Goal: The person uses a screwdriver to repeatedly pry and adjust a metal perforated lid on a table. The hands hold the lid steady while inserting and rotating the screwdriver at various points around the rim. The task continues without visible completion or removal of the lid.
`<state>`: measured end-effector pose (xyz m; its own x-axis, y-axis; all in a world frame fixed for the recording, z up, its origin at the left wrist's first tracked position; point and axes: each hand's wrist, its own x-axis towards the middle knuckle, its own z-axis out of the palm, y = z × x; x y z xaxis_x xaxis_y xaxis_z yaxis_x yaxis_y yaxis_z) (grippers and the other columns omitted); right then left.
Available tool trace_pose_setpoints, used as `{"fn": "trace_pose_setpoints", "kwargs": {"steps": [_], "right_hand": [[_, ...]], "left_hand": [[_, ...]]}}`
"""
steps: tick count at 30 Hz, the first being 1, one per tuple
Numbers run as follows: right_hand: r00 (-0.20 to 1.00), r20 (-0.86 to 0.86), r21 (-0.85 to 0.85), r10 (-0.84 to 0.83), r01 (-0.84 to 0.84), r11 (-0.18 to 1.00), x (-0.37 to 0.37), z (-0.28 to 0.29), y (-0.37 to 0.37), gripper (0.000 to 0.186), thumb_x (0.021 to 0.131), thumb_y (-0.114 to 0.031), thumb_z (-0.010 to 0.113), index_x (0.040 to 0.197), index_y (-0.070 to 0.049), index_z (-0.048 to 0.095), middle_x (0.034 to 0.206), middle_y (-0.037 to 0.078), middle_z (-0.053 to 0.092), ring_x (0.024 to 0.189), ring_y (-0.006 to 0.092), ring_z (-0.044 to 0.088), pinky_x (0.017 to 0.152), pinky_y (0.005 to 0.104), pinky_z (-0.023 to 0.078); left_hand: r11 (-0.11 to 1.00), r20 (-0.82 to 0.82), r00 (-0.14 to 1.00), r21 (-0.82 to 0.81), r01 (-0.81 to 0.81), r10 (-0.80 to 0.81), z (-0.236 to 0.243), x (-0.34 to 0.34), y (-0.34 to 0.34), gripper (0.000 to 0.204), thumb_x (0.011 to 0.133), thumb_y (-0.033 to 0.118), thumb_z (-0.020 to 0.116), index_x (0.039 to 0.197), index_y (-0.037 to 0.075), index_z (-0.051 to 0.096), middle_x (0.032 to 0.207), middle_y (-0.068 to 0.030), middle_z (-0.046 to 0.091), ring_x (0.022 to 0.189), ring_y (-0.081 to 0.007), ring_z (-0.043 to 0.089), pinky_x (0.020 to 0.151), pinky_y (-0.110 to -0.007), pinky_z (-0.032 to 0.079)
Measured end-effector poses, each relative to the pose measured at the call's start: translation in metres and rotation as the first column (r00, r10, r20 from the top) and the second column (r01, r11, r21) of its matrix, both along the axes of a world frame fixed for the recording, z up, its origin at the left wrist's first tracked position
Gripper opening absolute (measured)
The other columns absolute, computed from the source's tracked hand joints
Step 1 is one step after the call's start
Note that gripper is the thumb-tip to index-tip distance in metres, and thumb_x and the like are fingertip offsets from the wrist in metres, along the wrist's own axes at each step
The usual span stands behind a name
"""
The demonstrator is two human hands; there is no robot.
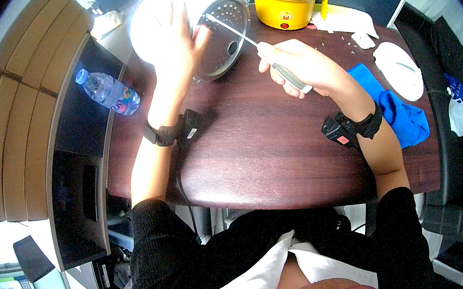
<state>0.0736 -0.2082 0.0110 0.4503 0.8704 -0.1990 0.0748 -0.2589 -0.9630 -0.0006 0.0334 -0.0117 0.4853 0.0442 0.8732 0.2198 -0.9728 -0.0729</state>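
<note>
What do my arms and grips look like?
Left sleeve and right sleeve are short and black. Left strap and right strap are black too. They carry the left box and right box, both black, with a whitish label and a reddish label respectively. A dark cable hangs below the left box. Left grip and right grip are gloveless.
</note>
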Motion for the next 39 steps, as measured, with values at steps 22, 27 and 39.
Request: {"fn": "trace_pose_setpoints", "kwargs": {"steps": [22,27,39], "right_hand": [[0.96,0.246,-0.008,-0.137,0.143,0.99,-0.004,-0.005,-0.001,0.049,0.097,-0.049,0.047,0.091,-0.001,0.057,0.061,0.0,0.052,0.038,0.007,0.049,0.033,0.0199,0.035],[0.971,0.208,0.02,-0.12,0.119,0.993,-0.005,-0.01,0.003,0.049,0.097,-0.047,0.047,0.091,0.001,0.057,0.06,0.0,0.051,0.037,0.0072,0.048,0.032,0.02,0.033],[0.965,0.222,0.039,-0.139,0.133,0.99,-0.009,-0.011,0.005,0.047,0.098,-0.045,0.046,0.09,0.001,0.056,0.059,0.0,0.05,0.037,0.0065,0.046,0.032,0.0205,0.032]], "left_hand": [[0.999,-0.005,1.0,0.034,-0.01,0.011,0.005,-0.001,-0.004,0.061,0.074,0.03,0.07,0.127,0.004,0.054,0.128,-0.0191,0.055,0.113,-0.0388,0.05,0.1,-0.048,0.037],[0.998,0.016,1.0,0.059,0.006,-0.007,0.006,-0.002,-0.002,0.061,0.074,0.03,0.07,0.127,0.005,0.055,0.127,-0.0187,0.055,0.112,-0.038,0.051,0.1,-0.048,0.037],[1.0,0.002,1.0,0.025,0.013,-0.013,0.005,-0.001,-0.002,0.061,0.076,0.031,0.07,0.129,0.006,0.054,0.131,-0.0184,0.054,0.117,-0.04,0.049,0.102,-0.049,0.035]]}}
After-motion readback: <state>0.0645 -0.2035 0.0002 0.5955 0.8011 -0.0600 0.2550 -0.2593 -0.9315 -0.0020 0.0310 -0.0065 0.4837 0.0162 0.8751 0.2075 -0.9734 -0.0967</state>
